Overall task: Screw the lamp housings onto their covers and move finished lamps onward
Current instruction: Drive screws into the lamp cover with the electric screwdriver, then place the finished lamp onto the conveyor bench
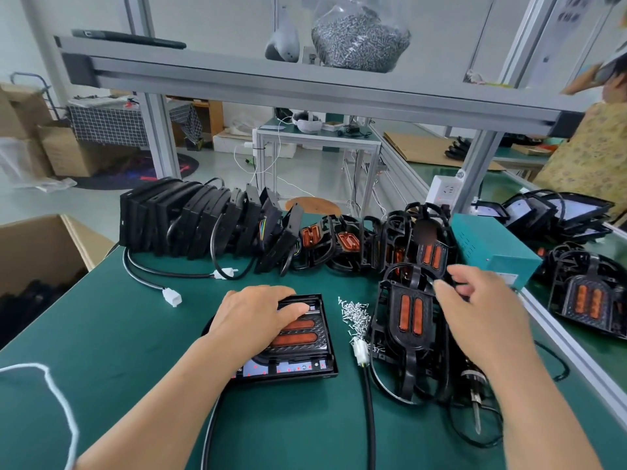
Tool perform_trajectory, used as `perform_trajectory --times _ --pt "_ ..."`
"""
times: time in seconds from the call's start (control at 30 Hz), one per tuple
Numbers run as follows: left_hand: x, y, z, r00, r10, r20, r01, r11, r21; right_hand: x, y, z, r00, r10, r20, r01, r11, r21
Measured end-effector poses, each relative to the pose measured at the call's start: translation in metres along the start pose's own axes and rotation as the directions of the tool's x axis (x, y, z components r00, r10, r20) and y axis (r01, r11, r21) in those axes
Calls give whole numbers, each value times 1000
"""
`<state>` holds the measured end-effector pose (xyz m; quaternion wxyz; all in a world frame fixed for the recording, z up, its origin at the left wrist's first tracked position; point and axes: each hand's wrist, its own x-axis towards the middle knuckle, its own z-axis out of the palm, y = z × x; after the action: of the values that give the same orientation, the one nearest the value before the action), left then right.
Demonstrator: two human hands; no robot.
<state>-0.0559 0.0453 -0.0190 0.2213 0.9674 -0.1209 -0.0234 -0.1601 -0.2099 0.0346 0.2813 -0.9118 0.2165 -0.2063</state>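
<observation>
A black lamp point(298, 354) with orange lenses lies flat on the green table in front of me. My left hand point(254, 317) rests on top of it, fingers spread flat and pressing it down. My right hand point(481, 300) hovers with loosely spread fingers over a stack of black covers with orange lenses point(410, 320) at the right, touching or almost touching its top edge. A small heap of silver screws point(354, 315) lies between the lamp and the covers. An electric screwdriver point(475, 398) lies under my right forearm, partly hidden.
A row of upright black housings point(190, 218) and more covers point(339, 242) lines the back of the table. A teal power box point(492, 249) stands at the right by the rail. White connectors point(171, 296) on cables lie at left. A cardboard box point(40, 252) sits beyond the left edge.
</observation>
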Motion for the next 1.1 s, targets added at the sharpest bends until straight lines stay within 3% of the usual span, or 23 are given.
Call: perform_trajectory --times 0.13,0.27,0.4,0.5,0.6,0.67,0.73,0.83,0.93,1.0,1.07,1.1 --pt "1 4 -4 999 51 10 -51 997 57 -18 -35 36 977 -135 165 95 968 234" --pt "3 2 -3 994 111 3 -110 982 156 -26 -52 81 911 -182 371 47 937 346" --pt "2 2 -4 965 249 -86 -239 965 111 -14 -61 103 821 -86 565 -200 883 425" --pt "3 3 -8 921 333 -203 -337 941 12 -5 -65 108 638 -78 766 -535 672 513" --pt "1 5 -17 893 390 -225 -409 912 -42 -6 -62 106 533 -197 823 -651 526 547" --pt "0 6 -23 853 435 -287 -449 893 21 -5 -62 104 522 -236 820 -680 465 566" --pt "0 2 -25 782 403 -474 -444 896 29 -3 -62 104 553 -193 811 -719 382 581" --pt "-2 -4 -25 759 95 -644 -263 950 -170 4 -59 103 622 -113 774 -733 263 628" --pt "-7 -7 -17 892 -191 -410 -47 862 -504 12 -55 97 707 -61 704 -693 138 708" --pt "-9 -8 -15 954 -290 -75 142 660 -738 15 -55 94 744 -8 668 -664 104 740" --pt "-12 -15 -13 936 -195 293 350 419 -838 17 -52 94 767 26 641 -641 67 765" --pt "-13 -21 -14 915 -102 390 399 370 -839 17 -50 94 776 38 629 -630 35 776"
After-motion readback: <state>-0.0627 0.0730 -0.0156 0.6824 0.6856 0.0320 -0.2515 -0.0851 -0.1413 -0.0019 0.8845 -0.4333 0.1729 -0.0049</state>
